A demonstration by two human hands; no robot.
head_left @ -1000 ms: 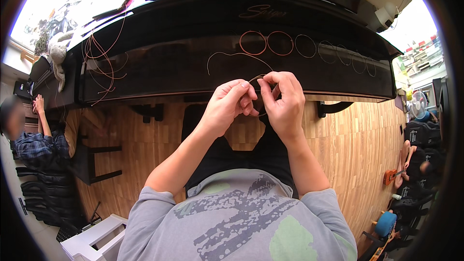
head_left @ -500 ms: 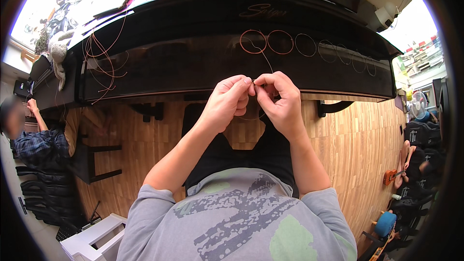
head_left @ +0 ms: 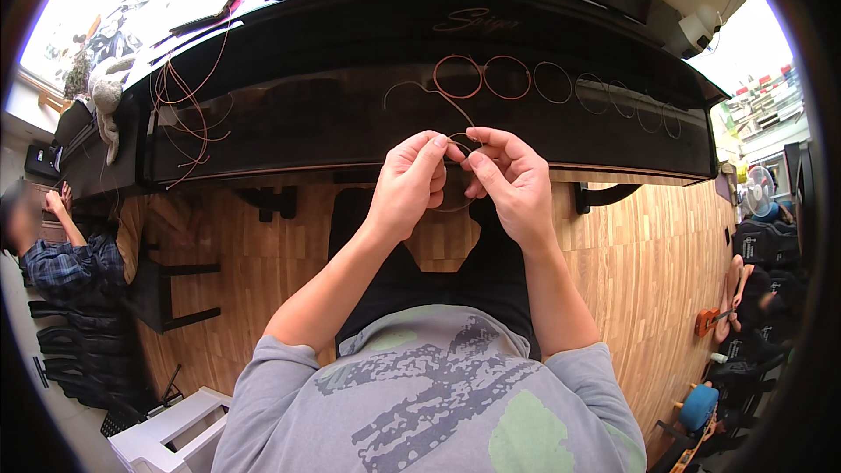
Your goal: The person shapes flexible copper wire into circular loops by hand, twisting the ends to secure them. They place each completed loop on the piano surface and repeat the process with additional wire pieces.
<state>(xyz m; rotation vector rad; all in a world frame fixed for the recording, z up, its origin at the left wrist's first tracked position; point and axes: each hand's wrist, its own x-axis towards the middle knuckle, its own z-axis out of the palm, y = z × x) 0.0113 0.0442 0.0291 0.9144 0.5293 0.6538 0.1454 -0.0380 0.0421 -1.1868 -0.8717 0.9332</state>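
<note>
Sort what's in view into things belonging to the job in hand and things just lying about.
Job in hand, seemingly:
- thin wire at left hand and right hand
- row of coiled rings
- loose copper-coloured wires, left

Just lying about, seemingly:
- orange ukulele
- fan
- fuzzy grey item

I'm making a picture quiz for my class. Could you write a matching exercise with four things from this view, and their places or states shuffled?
1. Held string
2. Two copper-coloured coils
3. Loose strings
4. Small orange guitar

A. Loosely tangled, toward the left end of the black surface
B. Off at the far right of the view
C. At the left hand and right hand
D. Round and side by side on the black surface

Pairs: 1-C, 2-D, 3-A, 4-B
</note>
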